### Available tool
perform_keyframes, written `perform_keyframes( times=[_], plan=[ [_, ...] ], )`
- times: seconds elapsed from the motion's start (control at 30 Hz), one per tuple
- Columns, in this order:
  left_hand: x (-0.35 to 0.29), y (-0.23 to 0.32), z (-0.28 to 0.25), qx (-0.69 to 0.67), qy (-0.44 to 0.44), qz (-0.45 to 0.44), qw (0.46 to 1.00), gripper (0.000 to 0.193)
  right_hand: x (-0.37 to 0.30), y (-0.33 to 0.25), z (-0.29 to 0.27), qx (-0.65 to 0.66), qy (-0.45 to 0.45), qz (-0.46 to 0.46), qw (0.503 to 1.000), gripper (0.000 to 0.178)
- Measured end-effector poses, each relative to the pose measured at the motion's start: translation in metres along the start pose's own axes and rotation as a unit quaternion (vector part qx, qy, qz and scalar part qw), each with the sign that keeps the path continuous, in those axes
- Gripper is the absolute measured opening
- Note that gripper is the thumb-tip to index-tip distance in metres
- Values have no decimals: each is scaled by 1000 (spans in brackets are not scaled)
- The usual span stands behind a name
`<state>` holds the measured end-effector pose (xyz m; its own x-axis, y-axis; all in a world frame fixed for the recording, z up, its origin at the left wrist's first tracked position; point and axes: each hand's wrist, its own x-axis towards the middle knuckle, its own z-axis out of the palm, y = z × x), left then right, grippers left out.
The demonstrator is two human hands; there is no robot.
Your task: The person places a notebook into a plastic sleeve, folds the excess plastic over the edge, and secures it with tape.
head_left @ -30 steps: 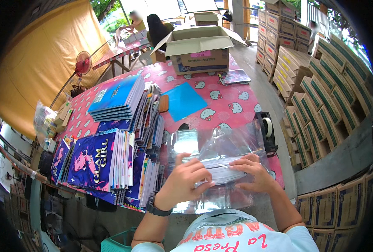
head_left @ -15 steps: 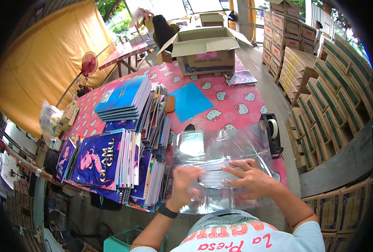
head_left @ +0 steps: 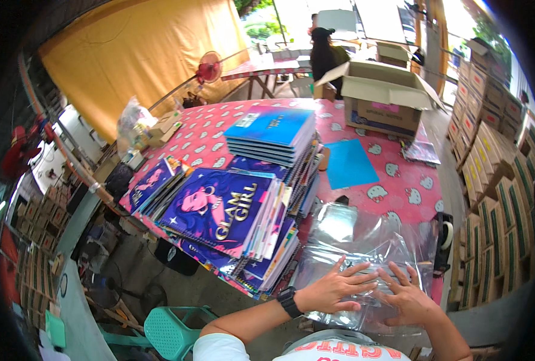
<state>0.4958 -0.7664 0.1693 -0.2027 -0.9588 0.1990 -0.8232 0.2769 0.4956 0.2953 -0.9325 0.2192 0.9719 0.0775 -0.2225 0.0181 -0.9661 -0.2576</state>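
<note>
Clear plastic sheeting (head_left: 373, 240) lies crinkled and shiny on the table's near right part. My left hand (head_left: 338, 287), with a black watch on its wrist, rests on the plastic with fingers spread. Close beside it, my right hand (head_left: 407, 298) also lies on the plastic, fingers apart and pointing up and left. The fingertips of both hands nearly meet. Something pale shows under the plastic between them, too covered to make out. Left of the hands stand piles of spiral notebooks (head_left: 210, 207) with purple covers, and blue-covered ones (head_left: 273, 126) on top behind.
A black tape dispenser (head_left: 443, 243) stands right of the plastic. A blue sheet (head_left: 352, 163) lies on the pink patterned table (head_left: 204, 141). At the back is an open carton (head_left: 382, 114). Stacked boxes (head_left: 502, 234) line the right; a green stool (head_left: 170, 331) stands lower left.
The view has turned left, so the table appears farther right. My left hand, raised and blurred before, now lies spread on the plastic; my right hand's fingers are spread wider.
</note>
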Motion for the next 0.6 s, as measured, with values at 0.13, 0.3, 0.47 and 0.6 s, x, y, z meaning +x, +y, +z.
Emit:
perform_keyframes(
  times=[0.13,0.3,0.47,0.6],
  plan=[
    [9,4,-9,40,8,1,999,73,7,-1,-4,61,43,22,997,74],
    [7,1,-11,63,1,-5,998,77,13,9,-7,199,73,-27,977,72],
    [22,0,-10,74,-13,19,997,86,-20,83,19,550,513,129,646,51],
    [17,1,-12,108,-12,7,994,83,-55,192,115,239,446,483,715,34]
  ],
)
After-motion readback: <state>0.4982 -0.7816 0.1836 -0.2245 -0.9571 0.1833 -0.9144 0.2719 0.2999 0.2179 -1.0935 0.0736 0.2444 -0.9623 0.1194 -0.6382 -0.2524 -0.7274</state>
